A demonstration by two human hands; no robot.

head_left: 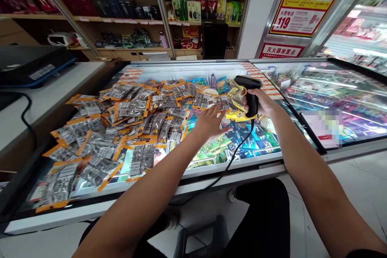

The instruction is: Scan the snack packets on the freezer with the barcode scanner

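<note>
My right hand [262,102] is closed around the grip of a black and yellow barcode scanner [249,96], held over the glass lid of a chest freezer [211,171]. Its black cable [229,163] hangs down toward the floor. My left hand [209,121] reaches forward with its fingers stretched out, the fingertips on a small clear packet [222,102] just below the scanner's head. Many more orange-edged packets [121,125] lie scattered over the left half of the lid.
A second glass-topped freezer [332,100] adjoins on the right. On the left a white counter [45,96] carries a dark device and a cable. Shelves of boxed goods [121,12] line the back wall. My knees and a stool [205,238] are below.
</note>
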